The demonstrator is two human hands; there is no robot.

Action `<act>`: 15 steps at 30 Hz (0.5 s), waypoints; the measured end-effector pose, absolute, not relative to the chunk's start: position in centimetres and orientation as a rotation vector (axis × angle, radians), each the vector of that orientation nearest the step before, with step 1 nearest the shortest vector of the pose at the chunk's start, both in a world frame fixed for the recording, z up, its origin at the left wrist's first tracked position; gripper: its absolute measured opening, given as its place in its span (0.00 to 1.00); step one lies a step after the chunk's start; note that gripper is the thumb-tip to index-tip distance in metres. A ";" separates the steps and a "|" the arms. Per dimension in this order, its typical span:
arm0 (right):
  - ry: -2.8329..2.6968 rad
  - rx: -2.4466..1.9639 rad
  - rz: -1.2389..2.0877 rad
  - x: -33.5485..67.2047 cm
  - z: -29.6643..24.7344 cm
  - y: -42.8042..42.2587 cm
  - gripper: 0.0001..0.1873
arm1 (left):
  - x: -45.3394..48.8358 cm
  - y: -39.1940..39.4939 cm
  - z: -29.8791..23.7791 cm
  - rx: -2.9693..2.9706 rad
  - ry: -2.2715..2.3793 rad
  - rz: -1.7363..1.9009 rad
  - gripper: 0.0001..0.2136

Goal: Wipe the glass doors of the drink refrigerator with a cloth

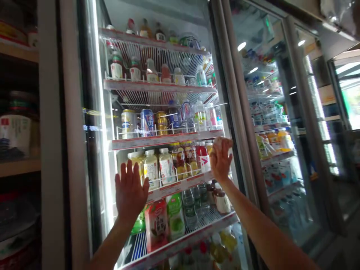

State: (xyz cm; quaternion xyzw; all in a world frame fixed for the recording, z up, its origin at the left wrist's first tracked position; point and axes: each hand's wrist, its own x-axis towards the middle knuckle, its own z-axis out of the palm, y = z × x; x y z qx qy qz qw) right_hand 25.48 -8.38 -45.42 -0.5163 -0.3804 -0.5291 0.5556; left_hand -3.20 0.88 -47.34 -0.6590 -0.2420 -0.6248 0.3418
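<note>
My left hand (131, 193) is raised with its fingers stretched out and holds nothing. It is in front of the left end of a shelf of bottled drinks, closest to a white-capped tea bottle (151, 168). My right hand (221, 163) is higher, by the right end of the same shelf, and its fingers close on a pale crumpled cloth (221, 144). Near that hand stands a bottle with a red and white label (203, 155). Whether either palm touches glass, I cannot tell.
The lit drinks cooler (165, 140) has several wire shelves of cans, bottles and cartons, including a red carton (156, 225). A dark upright frame (239, 93) borders it on the right, with another glass-doored cooler (270, 131) beyond. Shelved jars (17, 127) stand at left.
</note>
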 end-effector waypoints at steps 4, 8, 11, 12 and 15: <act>-1.127 -1.116 -1.324 22.1 -45.9 -7.6 0.24 | -3.4 0.9 -47.4 -1.709 -0.640 -1.626 0.33; -1.513 -1.033 -1.496 19.0 -46.6 -6.6 0.25 | -3.4 1.0 -47.5 -1.688 -0.636 -1.620 0.32; -1.251 -1.131 -1.447 22.1 -45.9 -7.1 0.29 | -3.3 1.0 -47.5 -1.685 -0.640 -1.610 0.32; -1.126 -1.166 -1.404 23.1 -45.7 -7.2 0.29 | -3.3 1.1 -47.5 -1.686 -0.639 -1.611 0.32; -0.983 -1.207 -1.348 23.5 -45.5 -7.0 0.31 | -3.3 1.1 -47.5 -1.694 -0.635 -1.615 0.33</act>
